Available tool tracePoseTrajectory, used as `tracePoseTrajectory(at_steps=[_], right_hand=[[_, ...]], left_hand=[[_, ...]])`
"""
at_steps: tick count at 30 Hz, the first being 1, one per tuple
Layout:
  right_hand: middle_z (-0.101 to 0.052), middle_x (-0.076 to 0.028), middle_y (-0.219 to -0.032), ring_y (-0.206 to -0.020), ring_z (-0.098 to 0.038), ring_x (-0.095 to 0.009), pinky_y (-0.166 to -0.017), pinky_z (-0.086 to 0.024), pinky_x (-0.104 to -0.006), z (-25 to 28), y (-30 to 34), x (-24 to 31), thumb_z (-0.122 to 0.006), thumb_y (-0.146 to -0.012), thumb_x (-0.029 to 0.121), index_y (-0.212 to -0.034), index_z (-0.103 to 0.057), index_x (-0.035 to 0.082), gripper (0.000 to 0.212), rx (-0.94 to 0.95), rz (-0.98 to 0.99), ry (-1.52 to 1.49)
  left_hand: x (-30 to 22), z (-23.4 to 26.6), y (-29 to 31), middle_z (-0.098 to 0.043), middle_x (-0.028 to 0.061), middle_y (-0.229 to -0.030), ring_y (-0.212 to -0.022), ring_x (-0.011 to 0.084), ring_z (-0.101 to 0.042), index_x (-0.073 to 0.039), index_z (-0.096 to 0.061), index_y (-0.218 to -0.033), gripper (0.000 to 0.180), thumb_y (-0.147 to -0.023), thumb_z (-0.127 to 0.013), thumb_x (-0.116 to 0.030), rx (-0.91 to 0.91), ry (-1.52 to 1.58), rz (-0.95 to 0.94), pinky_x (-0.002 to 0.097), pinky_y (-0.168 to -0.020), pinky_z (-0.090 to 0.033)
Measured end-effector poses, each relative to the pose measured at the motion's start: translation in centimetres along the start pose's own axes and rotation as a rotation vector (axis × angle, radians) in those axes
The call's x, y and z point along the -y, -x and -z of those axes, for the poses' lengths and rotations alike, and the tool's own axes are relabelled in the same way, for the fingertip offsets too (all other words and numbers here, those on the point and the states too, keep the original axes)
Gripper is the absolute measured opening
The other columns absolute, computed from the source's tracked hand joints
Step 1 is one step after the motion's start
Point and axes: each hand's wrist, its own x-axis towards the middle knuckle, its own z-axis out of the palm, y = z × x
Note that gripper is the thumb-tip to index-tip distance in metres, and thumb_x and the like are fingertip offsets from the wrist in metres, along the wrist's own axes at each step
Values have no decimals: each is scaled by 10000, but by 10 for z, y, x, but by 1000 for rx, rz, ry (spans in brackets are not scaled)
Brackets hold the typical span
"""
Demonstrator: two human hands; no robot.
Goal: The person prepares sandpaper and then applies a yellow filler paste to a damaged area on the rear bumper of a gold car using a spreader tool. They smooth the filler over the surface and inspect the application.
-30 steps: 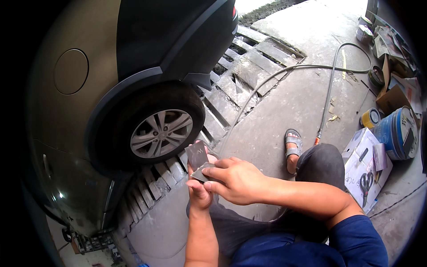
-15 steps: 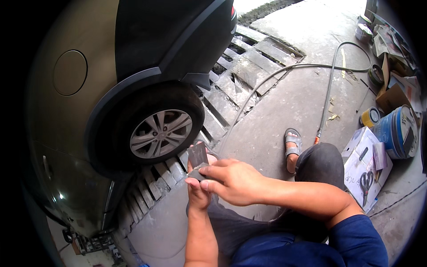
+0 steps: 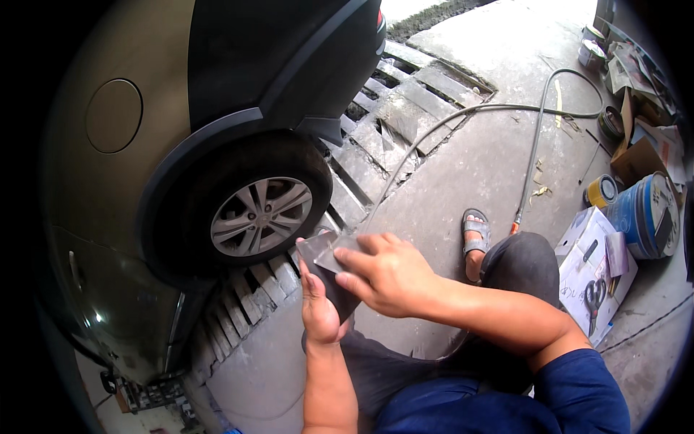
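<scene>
My left hand holds a dark, flat rectangular plate from below, its thumb along the near side. Over the plate's far end, my right hand pinches a thin grey flat scraper, laid slantwise against it. The scraper's lower edge seems to touch the plate, but whether any paste lies between them is hard to make out. Both hands are above my lap, just to the near right of the car's rear wheel.
A car fills the left side, beside a slatted floor grate. A grey hose loops across the concrete. At right stand a blue-and-white bucket, a yellow can and a white box with scissors on top.
My right hand has slid the scraper away from me along the plate, from its near part to its far end. More of the dark plate shows now, and the left hand has tilted it.
</scene>
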Motion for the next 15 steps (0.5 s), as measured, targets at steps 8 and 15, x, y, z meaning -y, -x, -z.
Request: tracePoseTrajectory(at_steps=[8,15], right_hand=[[-615,-199,-1017,-866,-605,-345,-681,-488,-442,2,2,6,-640,-854,360,-1123,-643,150,340,1,101,192],[-602,-189,-1031,-866,-586,-328,-663,-461,-423,11,-12,-8,-661,-836,338,-1103,-630,142,333,-101,95,204]], left_hand=[[-8,12,-2,-351,157,-1480,-1354,331,-376,-141,-156,-1531,608,-1026,-369,-403,22,86,61,460,-1124,-309],[-8,3,1,-376,114,-1472,-1259,259,-475,-119,-173,-1532,568,-1041,-357,-337,-6,171,168,415,-1029,-416]])
